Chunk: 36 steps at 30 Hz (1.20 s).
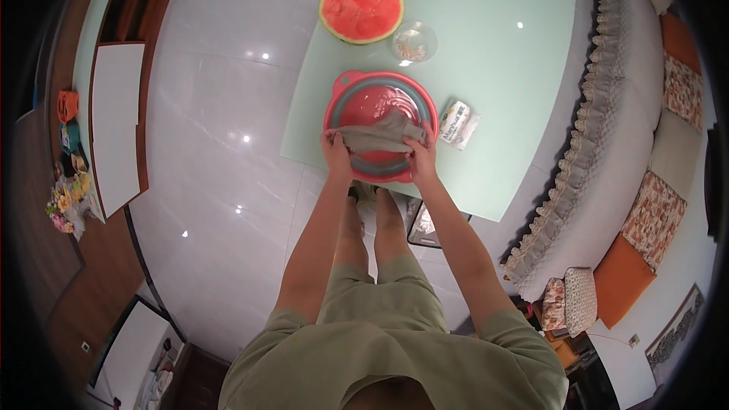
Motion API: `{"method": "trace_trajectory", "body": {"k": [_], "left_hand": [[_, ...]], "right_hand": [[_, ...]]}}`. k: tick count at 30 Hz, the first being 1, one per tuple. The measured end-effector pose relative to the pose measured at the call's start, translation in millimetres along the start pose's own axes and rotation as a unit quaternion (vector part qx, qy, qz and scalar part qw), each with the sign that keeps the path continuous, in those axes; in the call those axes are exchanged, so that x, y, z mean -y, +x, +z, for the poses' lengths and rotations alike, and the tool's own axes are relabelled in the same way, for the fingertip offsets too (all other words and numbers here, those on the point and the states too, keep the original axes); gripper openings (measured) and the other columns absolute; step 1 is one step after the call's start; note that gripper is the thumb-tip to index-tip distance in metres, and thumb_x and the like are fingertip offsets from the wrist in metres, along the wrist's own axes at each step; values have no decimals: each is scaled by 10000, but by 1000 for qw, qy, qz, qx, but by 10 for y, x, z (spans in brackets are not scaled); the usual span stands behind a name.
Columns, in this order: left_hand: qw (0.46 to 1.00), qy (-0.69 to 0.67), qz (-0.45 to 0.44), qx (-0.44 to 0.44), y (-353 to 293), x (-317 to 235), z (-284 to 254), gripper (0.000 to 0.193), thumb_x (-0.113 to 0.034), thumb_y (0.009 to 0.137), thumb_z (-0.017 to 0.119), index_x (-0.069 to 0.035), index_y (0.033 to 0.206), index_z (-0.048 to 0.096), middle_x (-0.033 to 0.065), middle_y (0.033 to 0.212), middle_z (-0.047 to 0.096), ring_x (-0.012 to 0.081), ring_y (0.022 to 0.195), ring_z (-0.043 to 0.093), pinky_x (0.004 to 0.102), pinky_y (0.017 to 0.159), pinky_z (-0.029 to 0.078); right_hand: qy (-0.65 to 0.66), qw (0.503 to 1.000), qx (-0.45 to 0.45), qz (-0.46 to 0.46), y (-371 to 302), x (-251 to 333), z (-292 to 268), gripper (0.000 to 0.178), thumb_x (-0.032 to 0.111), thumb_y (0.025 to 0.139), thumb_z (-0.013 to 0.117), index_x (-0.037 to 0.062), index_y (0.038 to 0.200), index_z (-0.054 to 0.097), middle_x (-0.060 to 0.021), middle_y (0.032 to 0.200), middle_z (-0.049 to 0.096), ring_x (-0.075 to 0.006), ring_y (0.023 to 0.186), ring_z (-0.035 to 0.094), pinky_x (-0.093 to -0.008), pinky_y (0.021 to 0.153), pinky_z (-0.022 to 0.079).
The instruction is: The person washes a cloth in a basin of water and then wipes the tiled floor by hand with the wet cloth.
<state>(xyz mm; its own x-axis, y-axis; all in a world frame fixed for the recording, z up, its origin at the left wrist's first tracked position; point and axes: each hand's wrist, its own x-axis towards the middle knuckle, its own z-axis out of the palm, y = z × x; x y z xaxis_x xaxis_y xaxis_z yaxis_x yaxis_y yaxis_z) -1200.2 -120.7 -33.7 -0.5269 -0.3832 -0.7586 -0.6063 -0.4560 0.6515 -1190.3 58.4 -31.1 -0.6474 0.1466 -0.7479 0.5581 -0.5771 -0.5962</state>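
pale-green worktop (505, 61): our left hand (336, 155) and right hand (423, 156) close firmly on grey cloth (372, 139) over a red basin (329, 110), seemingly mid-wash, wringing undone.

Bright light dots the glossy floor (213, 106); edges curve darkly.

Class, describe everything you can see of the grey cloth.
The grey cloth looks like soft, plain fabric, creased and bunched. It is held sideways between the left hand and the right hand, over the red-and-grey basin, with a flap extending toward the far side. Whether its underside touches anything is unclear.
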Motion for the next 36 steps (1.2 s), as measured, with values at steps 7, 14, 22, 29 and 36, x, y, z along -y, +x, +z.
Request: {"method": "trace_trajectory", "body": {"k": [7,14,22,29,36], "left_hand": [[999,3,5,-35,-67,99,156,138,-203,933,446,-146,1056,423,30,1016,479,141,882,496,290,638,476],[921,278,271,-35,193,270,-54,339,-165,847,561,-81,1148,432,69,1027,476,211,974,495,347,776,467],[680,603,389,151,-96,289,-52,424,-124,667,681,-63,1064,546,124,1038,527,327,974,528,404,832,453],[621,664,362,207,383,814,88,243,-168,799,565,-46,1007,593,134,967,591,255,919,569,351,828,442],[532,703,401,248,120,574,-15,191,-89,763,580,-64,952,578,122,910,599,264,828,599,365,696,480]], "right_hand": [[-75,993,10,-91,-192,-90,-21,597,-22,802,575,141,1359,436,26,913,531,-31,677,477,-181,552,367],[-283,938,-20,-201,-306,-239,-58,543,-26,805,573,112,1320,470,-64,1137,520,-88,747,529,-235,665,461],[-576,758,4,-305,-152,-325,-196,398,0,702,612,66,1094,591,-102,1107,530,-258,907,547,-367,769,469],[-750,499,132,-414,511,-408,-161,270,140,746,573,110,1010,624,-89,1038,589,-240,952,567,-382,833,448],[-696,552,210,-408,396,73,-266,217,151,789,589,124,998,642,-77,857,618,-279,810,598,-389,818,455]]}}
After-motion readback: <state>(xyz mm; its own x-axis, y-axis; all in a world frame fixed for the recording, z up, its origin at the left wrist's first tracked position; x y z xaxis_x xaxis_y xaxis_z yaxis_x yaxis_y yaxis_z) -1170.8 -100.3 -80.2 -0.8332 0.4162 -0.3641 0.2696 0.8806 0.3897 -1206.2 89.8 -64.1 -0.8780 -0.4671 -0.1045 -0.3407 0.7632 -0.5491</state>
